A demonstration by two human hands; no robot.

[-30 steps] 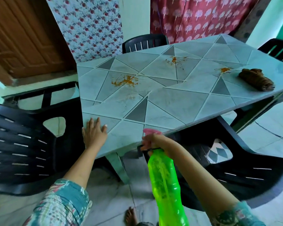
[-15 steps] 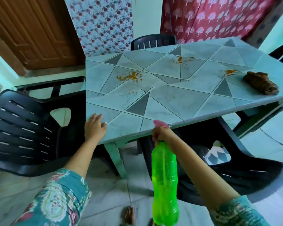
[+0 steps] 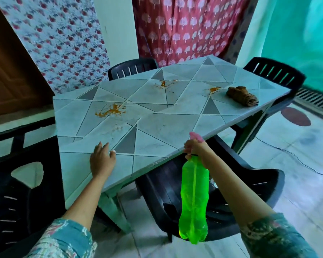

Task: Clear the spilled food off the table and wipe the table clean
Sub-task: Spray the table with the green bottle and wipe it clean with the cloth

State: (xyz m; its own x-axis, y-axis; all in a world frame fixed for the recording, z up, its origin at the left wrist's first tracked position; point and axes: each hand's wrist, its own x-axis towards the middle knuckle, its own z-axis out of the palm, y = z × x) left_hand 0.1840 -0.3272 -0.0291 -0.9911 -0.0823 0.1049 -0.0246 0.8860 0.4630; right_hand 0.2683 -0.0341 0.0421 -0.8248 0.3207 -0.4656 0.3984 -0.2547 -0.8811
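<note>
Soft daylight with a green cast, brightest at right; dim at left, edges bowed, slight blur throughout.

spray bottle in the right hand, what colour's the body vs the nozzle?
Spray bottle body is bright translucent green, nozzle pink; head view, the only one.

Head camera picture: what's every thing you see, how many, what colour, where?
table: one, pale grey with triangles, centre
spilled food: three patches, orange, on the tabletop
cloth: one, brown, table's right end
spray bottle: one, green, pink top, below the near table edge
chairs: at least four, black, around the table
curtains: two, floral white and red, behind
door: one, brown, far left
left hand: one, flat on the near tabletop
right hand: one, fingers grip the spray bottle's neck
</note>
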